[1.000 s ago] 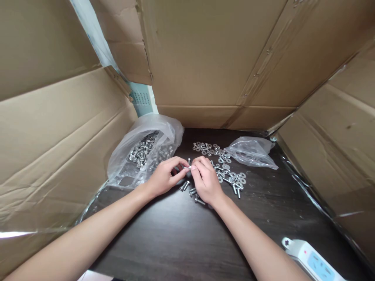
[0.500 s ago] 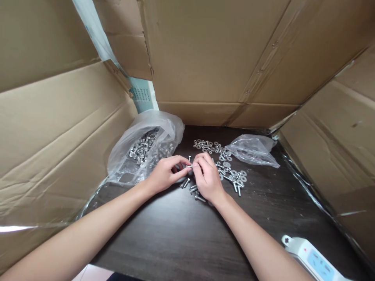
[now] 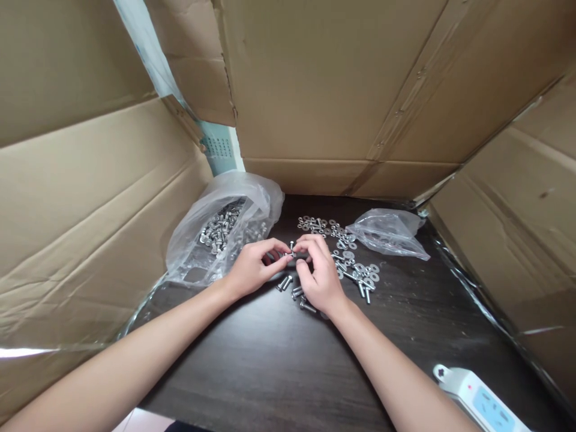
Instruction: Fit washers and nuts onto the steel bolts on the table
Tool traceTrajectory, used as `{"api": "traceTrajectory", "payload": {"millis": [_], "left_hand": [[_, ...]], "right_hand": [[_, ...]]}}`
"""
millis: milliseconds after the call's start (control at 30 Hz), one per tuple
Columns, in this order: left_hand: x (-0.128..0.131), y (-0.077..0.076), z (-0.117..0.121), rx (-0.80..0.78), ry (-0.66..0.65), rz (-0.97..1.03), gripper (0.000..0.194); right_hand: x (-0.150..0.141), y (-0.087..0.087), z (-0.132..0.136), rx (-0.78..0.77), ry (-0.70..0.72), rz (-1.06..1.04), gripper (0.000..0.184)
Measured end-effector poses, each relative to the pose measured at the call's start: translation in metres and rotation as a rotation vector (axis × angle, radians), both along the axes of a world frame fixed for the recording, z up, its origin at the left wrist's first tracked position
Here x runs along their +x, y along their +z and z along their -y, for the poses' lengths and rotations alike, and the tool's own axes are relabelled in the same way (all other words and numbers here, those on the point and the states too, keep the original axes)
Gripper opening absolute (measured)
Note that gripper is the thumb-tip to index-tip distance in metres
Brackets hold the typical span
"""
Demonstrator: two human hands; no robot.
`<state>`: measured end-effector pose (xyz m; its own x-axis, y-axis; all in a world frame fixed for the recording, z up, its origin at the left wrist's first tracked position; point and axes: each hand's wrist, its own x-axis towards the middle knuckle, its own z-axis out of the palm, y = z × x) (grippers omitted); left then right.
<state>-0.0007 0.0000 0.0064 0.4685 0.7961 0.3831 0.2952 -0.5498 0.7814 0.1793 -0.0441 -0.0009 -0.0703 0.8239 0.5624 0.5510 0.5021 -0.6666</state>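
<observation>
My left hand pinches a small metal bolt between thumb and fingertips, low over the dark table. Opposite it, my right hand has its thumb and index finger parted, with the index fingertip close beside the bolt's end; whether it touches is too small to tell. Another bolt shows just behind the fingertips. Several loose bolts lie in front of the hands, some partly under the right hand. To the right are scattered washers, nuts and bolts.
A clear plastic bag full of bolts lies open at the left. A smaller clear bag rests at the back right. Cardboard walls enclose the dark table. A white power strip occupies the front right corner.
My right thumb and index finger have spread apart, off the bolt they were pinching. My left hand keeps its pinch in almost the same place.
</observation>
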Motion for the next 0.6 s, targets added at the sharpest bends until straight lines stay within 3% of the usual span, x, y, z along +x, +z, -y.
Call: {"api": "traceTrajectory", "payload": {"millis": [167, 300, 400, 533, 600], "left_hand": [[-0.0002, -0.0001, -0.0004, 0.003, 0.016, 0.014, 0.012], [-0.0005, 0.0005, -0.0003, 0.016, 0.009, 0.02, 0.01], [0.0001, 0.0012, 0.0, 0.017, 0.025, 0.026, 0.009], [0.0007, 0.0013, 0.0, 0.002, 0.055, 0.045, 0.008], [0.0009, 0.0012, -0.0003, -0.011, 0.072, 0.051, 0.009]], "right_hand": [[-0.0002, -0.0023, -0.0023, -0.032, -0.069, -0.013, 0.013], [-0.0008, -0.0034, -0.004, -0.052, -0.099, 0.038, 0.022], [-0.0007, -0.0039, -0.0032, -0.026, -0.068, 0.032, 0.009], [-0.0004, -0.0048, -0.0018, 0.021, -0.045, 0.011, 0.039], [-0.0006, -0.0047, -0.0012, 0.033, -0.045, 0.039, 0.045]]}}
